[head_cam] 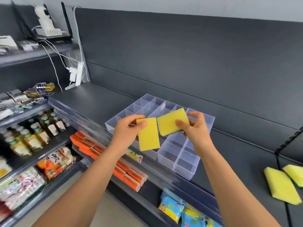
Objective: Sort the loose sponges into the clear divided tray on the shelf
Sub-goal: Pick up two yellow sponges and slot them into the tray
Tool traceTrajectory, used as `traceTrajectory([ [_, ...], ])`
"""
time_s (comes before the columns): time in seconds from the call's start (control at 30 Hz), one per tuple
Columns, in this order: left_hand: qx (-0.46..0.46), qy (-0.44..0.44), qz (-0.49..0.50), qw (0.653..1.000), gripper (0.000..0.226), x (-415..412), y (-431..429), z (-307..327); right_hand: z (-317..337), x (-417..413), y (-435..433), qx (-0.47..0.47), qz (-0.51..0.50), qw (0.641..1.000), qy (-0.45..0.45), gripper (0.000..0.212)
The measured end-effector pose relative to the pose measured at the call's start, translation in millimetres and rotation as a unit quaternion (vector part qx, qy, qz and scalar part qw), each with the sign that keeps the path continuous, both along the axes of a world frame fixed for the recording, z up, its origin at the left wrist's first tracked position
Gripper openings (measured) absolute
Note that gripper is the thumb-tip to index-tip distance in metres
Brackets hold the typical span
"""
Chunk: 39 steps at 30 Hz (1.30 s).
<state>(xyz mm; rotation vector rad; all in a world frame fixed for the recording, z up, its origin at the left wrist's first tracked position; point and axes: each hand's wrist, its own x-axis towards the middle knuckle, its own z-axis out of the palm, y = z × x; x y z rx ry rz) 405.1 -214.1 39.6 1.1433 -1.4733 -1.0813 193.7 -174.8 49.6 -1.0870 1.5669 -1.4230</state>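
Fingers [143,124] of my left hand [126,131] pinch one sponge [149,138], my right hand [197,130] another sponge [168,124], above the tray [186,163]. None looks sorted; two loose sponges [282,185] wait at the shelf's [98,99] right edge.

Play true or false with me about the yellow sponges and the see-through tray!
1. The left hand holds a yellow sponge and the right hand holds a second sponge. True.
2. Both held sponges are already tucked inside the clear tray. False: the hands hold them up in front of the tray, not in any compartment.
3. Two loose sponges lie on the shelf, to the right of the tray. True.
4. The tray's compartments are packed full of sponges. False: the compartments that can be seen look empty.
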Motion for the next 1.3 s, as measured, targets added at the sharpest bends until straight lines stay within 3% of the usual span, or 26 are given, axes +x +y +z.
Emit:
traceTrajectory([
  [0.23,0.006,0.011,-0.004,1.0,0.015,28,-77,-9,-8,27,-76,-0.047,-0.011,0.998,0.029,0.023],
  [0.47,0.003,0.0,-0.044,0.999,0.017,29,-163,-6,-14,31,-158,-0.067,-0.033,0.993,0.088,0.027],
  [0.73,-0.015,-0.013,-0.081,0.997,0.025,18,-232,-2,-15,24,-212,-0.064,-0.114,0.964,0.233,0.032],
  [1.0,-0.11,-0.116,-0.124,0.979,0.031,-5,-303,-4,-22,20,-249,-0.054,-0.151,0.937,0.312,0.032],
  [1.3,-0.22,-0.236,-0.186,0.928,0.028,-26,-356,-24,-43,25,-275,0.017,-0.158,0.913,0.376,0.031],
])
